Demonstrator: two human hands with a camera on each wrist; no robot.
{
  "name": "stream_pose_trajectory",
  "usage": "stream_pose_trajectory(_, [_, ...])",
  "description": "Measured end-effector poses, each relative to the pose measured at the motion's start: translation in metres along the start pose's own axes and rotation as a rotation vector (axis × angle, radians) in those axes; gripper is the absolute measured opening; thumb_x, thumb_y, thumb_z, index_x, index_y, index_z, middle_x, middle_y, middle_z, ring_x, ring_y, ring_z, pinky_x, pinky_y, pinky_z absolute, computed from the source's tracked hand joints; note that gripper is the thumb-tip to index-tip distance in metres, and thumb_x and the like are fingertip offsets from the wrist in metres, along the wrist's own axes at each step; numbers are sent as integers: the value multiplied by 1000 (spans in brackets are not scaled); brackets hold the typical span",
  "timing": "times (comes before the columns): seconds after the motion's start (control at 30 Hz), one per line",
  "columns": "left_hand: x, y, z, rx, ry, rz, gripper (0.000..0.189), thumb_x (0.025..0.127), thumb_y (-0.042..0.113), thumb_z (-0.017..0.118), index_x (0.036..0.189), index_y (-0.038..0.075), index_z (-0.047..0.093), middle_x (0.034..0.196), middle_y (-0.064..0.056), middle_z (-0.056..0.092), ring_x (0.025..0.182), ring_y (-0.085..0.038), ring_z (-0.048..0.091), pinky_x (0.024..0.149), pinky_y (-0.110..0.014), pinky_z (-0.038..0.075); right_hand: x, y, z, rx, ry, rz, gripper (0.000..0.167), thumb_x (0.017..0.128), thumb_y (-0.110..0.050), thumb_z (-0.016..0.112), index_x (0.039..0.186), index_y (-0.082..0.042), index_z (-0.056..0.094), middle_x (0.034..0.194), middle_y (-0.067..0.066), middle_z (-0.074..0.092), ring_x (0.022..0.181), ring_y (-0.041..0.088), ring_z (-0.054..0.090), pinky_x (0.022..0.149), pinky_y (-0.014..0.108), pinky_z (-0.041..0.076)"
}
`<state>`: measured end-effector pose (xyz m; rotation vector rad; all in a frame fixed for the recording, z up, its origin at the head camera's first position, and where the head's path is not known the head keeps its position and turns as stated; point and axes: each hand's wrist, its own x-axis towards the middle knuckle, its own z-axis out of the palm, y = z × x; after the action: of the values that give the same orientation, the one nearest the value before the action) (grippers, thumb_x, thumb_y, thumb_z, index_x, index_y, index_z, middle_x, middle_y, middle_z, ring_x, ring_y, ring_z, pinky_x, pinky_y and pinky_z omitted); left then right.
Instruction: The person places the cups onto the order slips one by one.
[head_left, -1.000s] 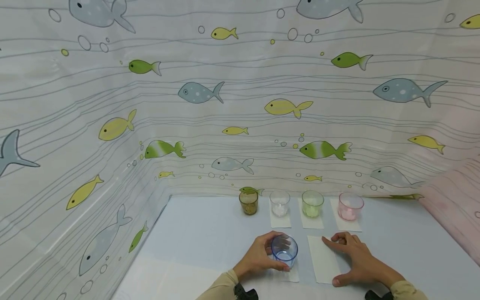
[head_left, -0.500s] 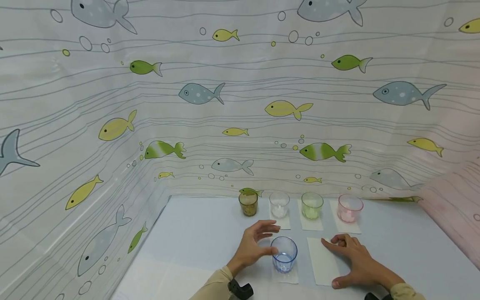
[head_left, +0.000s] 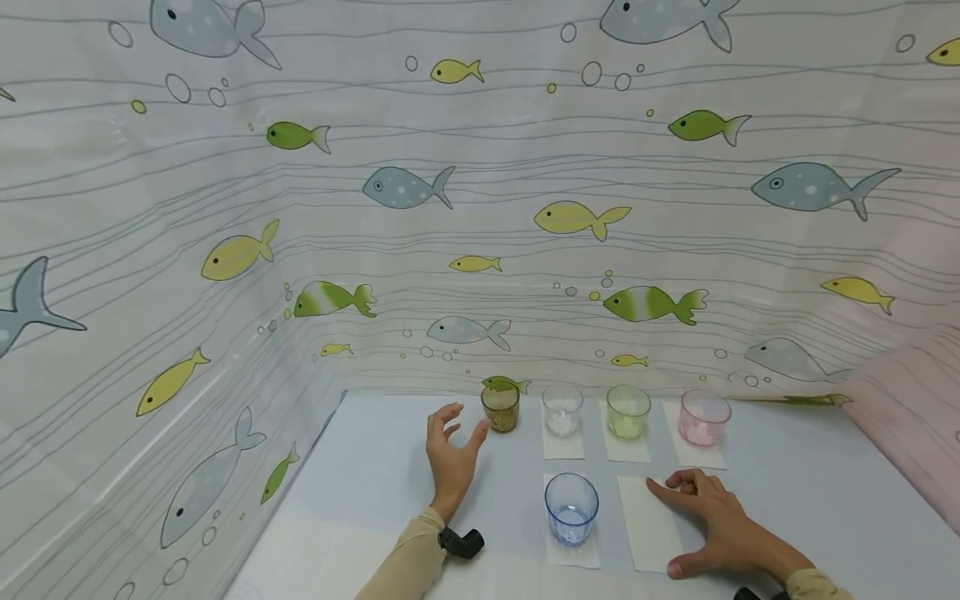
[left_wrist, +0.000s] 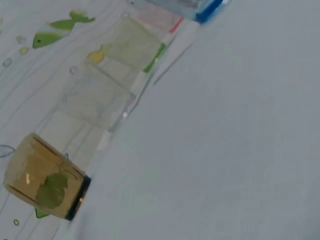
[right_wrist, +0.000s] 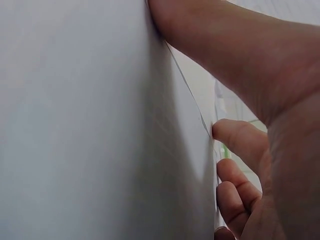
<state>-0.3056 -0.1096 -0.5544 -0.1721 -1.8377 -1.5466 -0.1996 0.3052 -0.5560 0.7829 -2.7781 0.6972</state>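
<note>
My left hand (head_left: 453, 454) is just left of the brown glass (head_left: 501, 408), fingers curved and thumb spread toward it, with nothing in its grasp. That glass also appears in the left wrist view, at the lower left. My right hand (head_left: 708, 521) rests at the right side of a white paper strip (head_left: 647, 525). Its index fingertip touches the strip's upper end and its thumb tip the lower right; the other fingers are bent. In the right wrist view the thumb and fingertips press along the table. A blue glass (head_left: 572, 510) stands upright on another paper strip (head_left: 573, 557) between the hands.
At the back, a clear glass (head_left: 562, 412), a green glass (head_left: 628, 414) and a pink glass (head_left: 704, 419) stand in a row, each on its own white strip. A fish-patterned curtain (head_left: 480, 233) walls the pale table (head_left: 360, 483) behind and on both sides.
My left hand has let go of the blue glass and moved left and back to beside the brown glass. The blue glass stays on its strip. My right hand has hardly moved.
</note>
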Motion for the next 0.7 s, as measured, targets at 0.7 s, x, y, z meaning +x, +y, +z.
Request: stream_pose_trajectory(0.7, [25,-30,31,-37,-277,-254,96,84,22,92,160,4,35,165,-25,37,148,-46,44,125,-60,36,1,3,-2,55,-39,32,108,63,-73,90,155,-29,56,135,-4,46,118,13,38,89,43,36])
